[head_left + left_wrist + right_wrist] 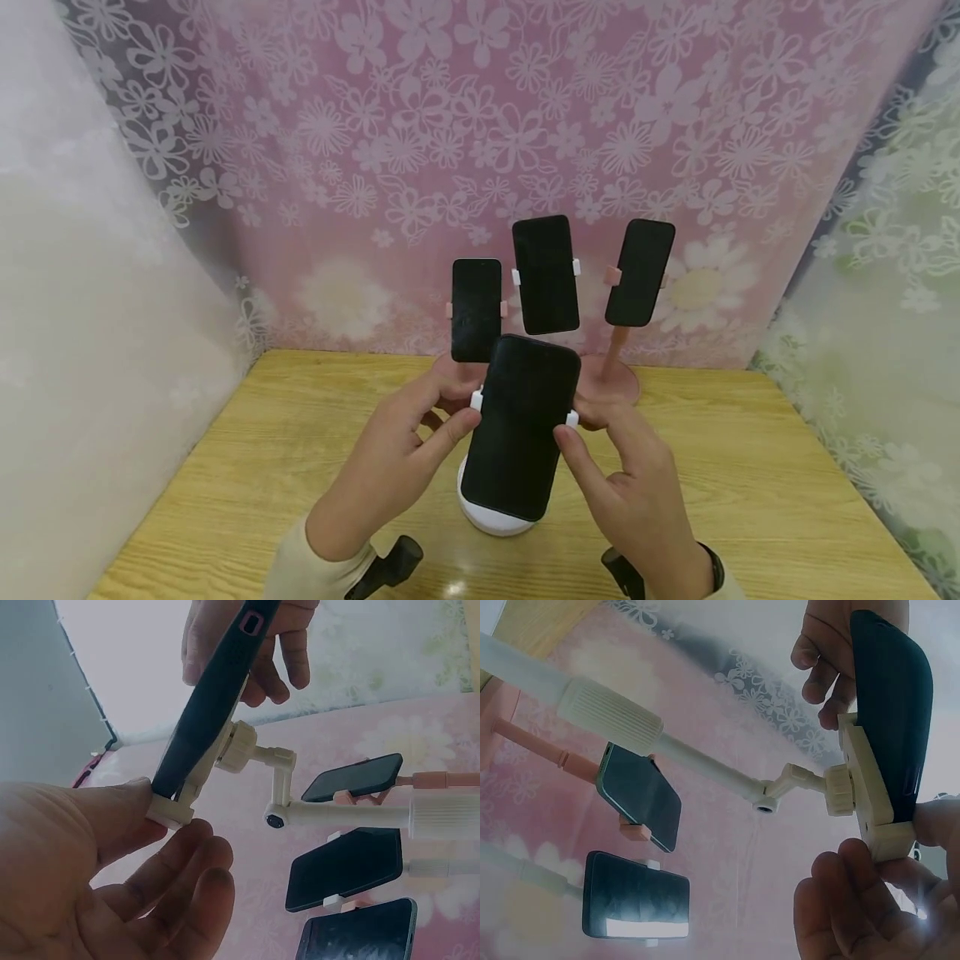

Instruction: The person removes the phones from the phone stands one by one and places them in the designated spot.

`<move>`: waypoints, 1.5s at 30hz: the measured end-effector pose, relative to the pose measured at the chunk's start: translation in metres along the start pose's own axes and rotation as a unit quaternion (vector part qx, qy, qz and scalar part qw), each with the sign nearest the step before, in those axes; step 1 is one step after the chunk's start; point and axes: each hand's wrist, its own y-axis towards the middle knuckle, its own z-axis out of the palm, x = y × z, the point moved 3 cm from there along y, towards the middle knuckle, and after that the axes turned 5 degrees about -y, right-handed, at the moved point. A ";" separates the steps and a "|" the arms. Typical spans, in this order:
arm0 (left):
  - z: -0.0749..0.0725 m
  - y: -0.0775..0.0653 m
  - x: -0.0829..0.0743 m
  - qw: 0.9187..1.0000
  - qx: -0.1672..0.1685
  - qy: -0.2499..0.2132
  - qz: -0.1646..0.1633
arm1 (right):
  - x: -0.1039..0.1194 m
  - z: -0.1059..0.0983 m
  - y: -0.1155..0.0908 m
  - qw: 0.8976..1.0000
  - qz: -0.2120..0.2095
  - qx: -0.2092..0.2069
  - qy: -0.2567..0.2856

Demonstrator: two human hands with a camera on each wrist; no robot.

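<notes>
A black phone (521, 425) sits tilted in the clamp of a white phone stand, above its round white base (495, 518). At the phone's left edge, my left hand (397, 458) pinches the white clamp end (171, 810) between thumb and fingers. My right hand (637, 492) pinches the opposite clamp end (892, 840), its thumb at the phone's right edge. Behind the phone, the wrist views show a round knob (238, 747) and a jointed arm on the pole (705, 766). The head view hides these behind the phone.
Farther back, three more phones stand in holders: one in a pink clamp (476, 308), one in a white clamp (546, 275), one on a pink stand (640, 273) at right. A wooden table (750, 475) lies beneath, with a flowered pink backdrop (487, 125) behind.
</notes>
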 end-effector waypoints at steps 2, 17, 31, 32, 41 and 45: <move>0.001 0.000 -0.001 1.000 0.000 0.004 0.006 | -0.001 0.000 0.000 1.000 -0.001 0.002 -0.005; 0.008 -0.004 -0.003 1.000 -0.004 -0.005 -0.005 | -0.007 0.001 0.003 1.000 -0.017 0.015 -0.011; 0.007 -0.004 -0.005 1.000 -0.015 0.005 0.000 | -0.008 -0.002 0.006 0.999 -0.008 0.040 -0.011; 0.007 -0.003 -0.004 1.000 -0.017 -0.002 -0.004 | -0.008 -0.001 0.006 0.999 -0.007 0.045 -0.008; 0.006 -0.001 -0.003 0.999 -0.004 -0.020 0.028 | -0.007 0.000 0.004 0.998 0.011 0.061 0.019; 0.006 -0.002 -0.003 0.999 -0.002 -0.018 0.028 | -0.005 0.001 0.005 0.997 0.001 0.064 0.036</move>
